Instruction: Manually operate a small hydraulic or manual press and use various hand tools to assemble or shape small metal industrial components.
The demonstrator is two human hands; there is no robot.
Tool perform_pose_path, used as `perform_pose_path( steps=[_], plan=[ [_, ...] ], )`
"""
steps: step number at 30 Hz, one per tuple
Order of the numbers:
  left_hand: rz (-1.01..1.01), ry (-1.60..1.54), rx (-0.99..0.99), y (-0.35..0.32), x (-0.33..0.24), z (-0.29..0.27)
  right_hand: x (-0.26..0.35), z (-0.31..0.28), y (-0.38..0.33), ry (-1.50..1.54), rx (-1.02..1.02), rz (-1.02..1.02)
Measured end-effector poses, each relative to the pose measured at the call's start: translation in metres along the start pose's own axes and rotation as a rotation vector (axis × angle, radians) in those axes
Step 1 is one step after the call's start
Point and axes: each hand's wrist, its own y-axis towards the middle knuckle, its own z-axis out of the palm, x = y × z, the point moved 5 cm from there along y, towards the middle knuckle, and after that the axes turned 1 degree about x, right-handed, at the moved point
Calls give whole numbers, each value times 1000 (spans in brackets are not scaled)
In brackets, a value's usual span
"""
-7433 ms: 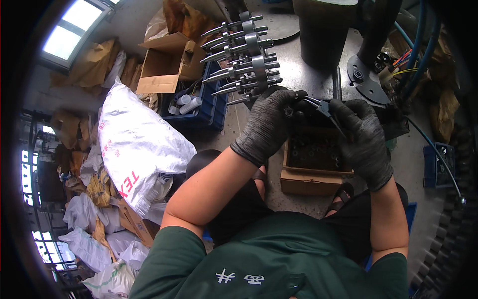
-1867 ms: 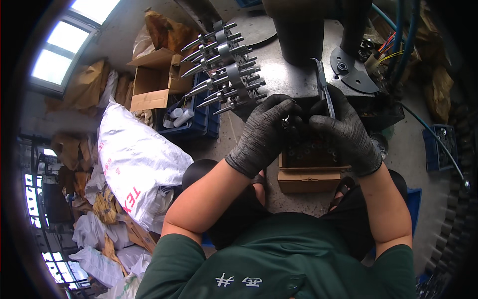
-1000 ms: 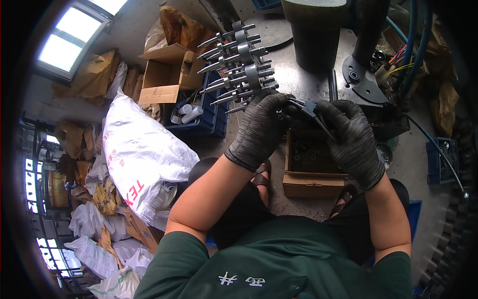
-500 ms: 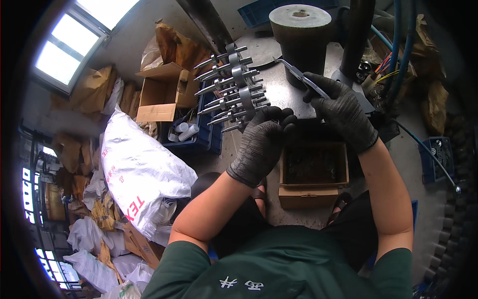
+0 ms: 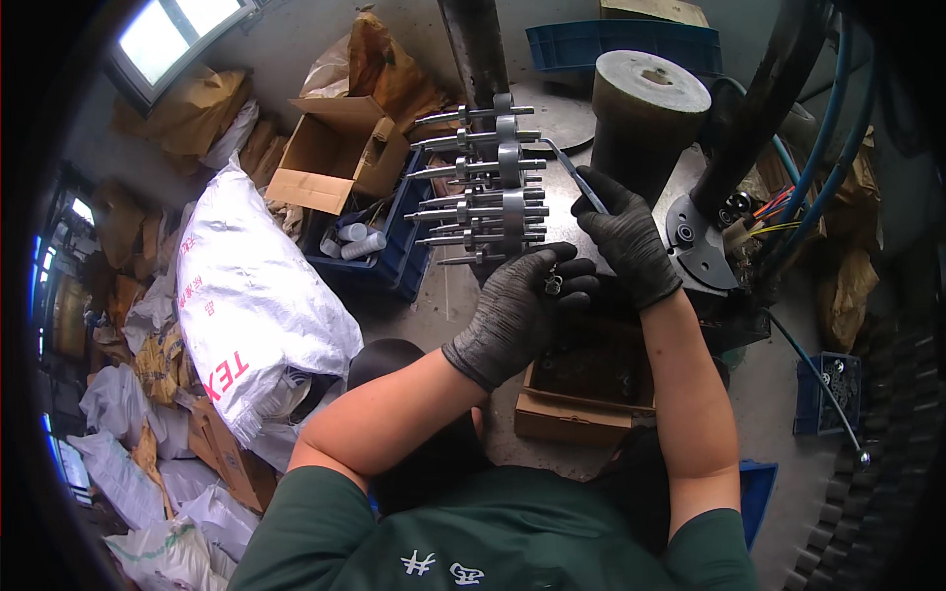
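Note:
My right hand point(image 5: 621, 231), in a dark grey glove, pinches slim bent-tip tweezers point(image 5: 576, 177). Their tip reaches the end of one of the stepped steel shafts point(image 5: 478, 141) at the metal table's left edge. Several such shafts lie side by side, each with a thick round collar. My left hand point(image 5: 522, 305), gloved too, is held palm up with fingers curled round a few small metal clips point(image 5: 554, 285). It sits just below the nearest shafts. How many clips it holds is hidden by the fingers.
A heavy round metal post point(image 5: 645, 118) rises from the metal table point(image 5: 567, 202). A curved plate point(image 5: 700, 246) is at its right. An open cardboard box point(image 5: 576, 419) stands below my hands. At left are a white sack point(image 5: 261, 295) and a blue crate point(image 5: 394, 261). Blue hoses point(image 5: 838, 148) hang right.
The view has shifted, so the table sits farther right. The tweezers' tip has come onto a shaft's end. My left hand has opened somewhat, showing the small clips in it.

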Motion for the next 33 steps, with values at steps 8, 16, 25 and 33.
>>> perform_pose_path(
  steps=[8,16,25,33],
  plan=[
    [32,286,-357,-2,-1,23,-9,3,3,54,37,35],
    [43,318,-537,-6,-6,23,0,-14,9,-89,19,-12],
    [57,314,-500,-7,-3,21,11,-23,19,-164,139,12],
    [57,308,-468,-5,-4,15,13,-14,16,-172,128,40]
  ],
)
